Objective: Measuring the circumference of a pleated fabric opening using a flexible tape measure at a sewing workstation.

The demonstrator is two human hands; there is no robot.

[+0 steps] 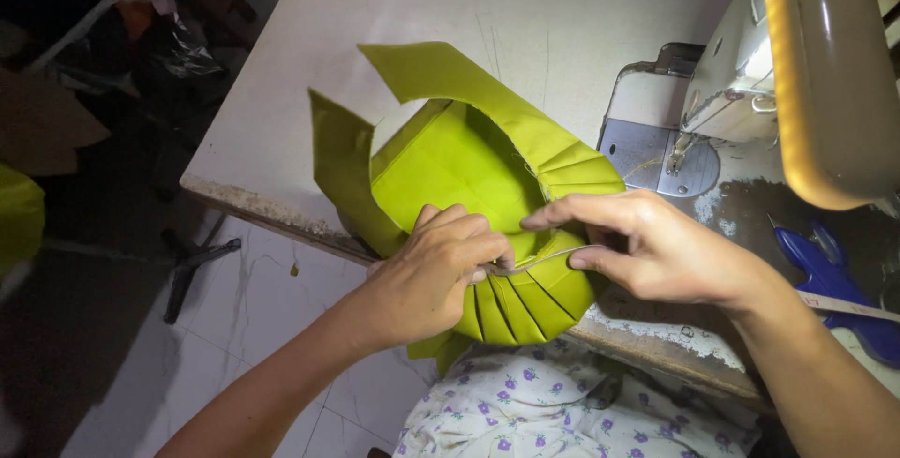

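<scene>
White counter (394, 8) carries the green pleated fabric (450, 163) beside the sewing machine (750, 74). Left hand (427, 275) and right hand (656, 247) fingers pinch its pleated edge, keeping folds aligned.

Take the sewing machine (750, 74) as your landmark: it stands on the worn white desk (375, 27), its metal needle plate (656, 158) lit at its base. Below and right of it lie blue-handled scissors (830, 280), with a measuring tape (853, 308) across them. Far left of the machine, beyond the desk's edge, you see white floor tiles (234, 327).
</scene>
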